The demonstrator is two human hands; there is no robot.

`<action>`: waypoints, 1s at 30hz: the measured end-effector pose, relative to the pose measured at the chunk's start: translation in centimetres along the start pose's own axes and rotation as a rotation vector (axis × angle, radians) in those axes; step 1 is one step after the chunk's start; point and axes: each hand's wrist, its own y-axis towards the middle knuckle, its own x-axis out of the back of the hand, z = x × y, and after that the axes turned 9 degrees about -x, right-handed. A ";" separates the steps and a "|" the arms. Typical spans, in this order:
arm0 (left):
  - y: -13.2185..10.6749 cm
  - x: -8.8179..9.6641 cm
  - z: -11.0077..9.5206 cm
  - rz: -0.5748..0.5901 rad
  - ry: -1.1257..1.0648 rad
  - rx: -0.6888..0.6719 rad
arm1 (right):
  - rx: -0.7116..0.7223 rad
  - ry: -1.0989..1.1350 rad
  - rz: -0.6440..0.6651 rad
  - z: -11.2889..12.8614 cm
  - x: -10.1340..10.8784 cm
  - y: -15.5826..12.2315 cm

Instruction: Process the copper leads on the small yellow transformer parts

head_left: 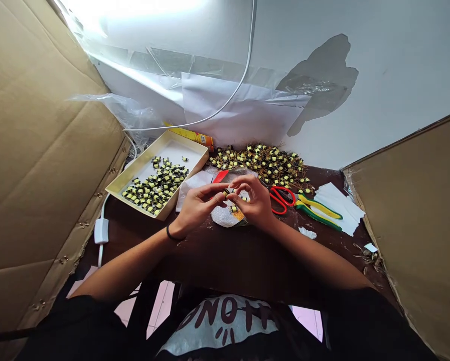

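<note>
Between the fingertips of both hands is a small yellow-and-black wire-wound coil (226, 192), partly covered by the fingers. My left hand (197, 206), with a black band at the wrist, pinches it from the left. Thumb and fingers of my right hand (258, 203) close on its other side. Beneath the hands lies a clear plastic bag (221, 216), with orange bits and a few similar coils on it. To the left, a shallow cream box (163, 209) holds many such coils. A heap of coils with long wire leads (262, 159) lies behind my hands.
Red-handled scissors (281, 200) and green-and-yellow pliers (320, 210) lie right of my hands, by white paper (341, 208). Cardboard walls (32, 150) flank the dark table (225, 260). A white cable (243, 75) hangs at the back; its switch (101, 231) is at left.
</note>
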 end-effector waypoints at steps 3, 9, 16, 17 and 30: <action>0.0 0.0 0.0 -0.004 0.009 0.016 | -0.133 0.121 0.017 -0.1 0.0 0.0; 0.0 0.1 0.4 0.010 -0.060 0.006 | -0.438 0.440 0.126 0.1 -0.2 0.4; 0.0 0.3 0.4 0.008 -0.076 0.039 | -0.553 0.577 0.185 0.2 -0.4 0.3; -0.1 0.3 0.4 0.008 -0.071 0.047 | -0.547 0.576 0.190 0.1 -0.4 0.3; -0.3 0.3 0.4 0.008 -0.064 0.051 | -0.471 0.540 0.183 0.2 -0.4 0.2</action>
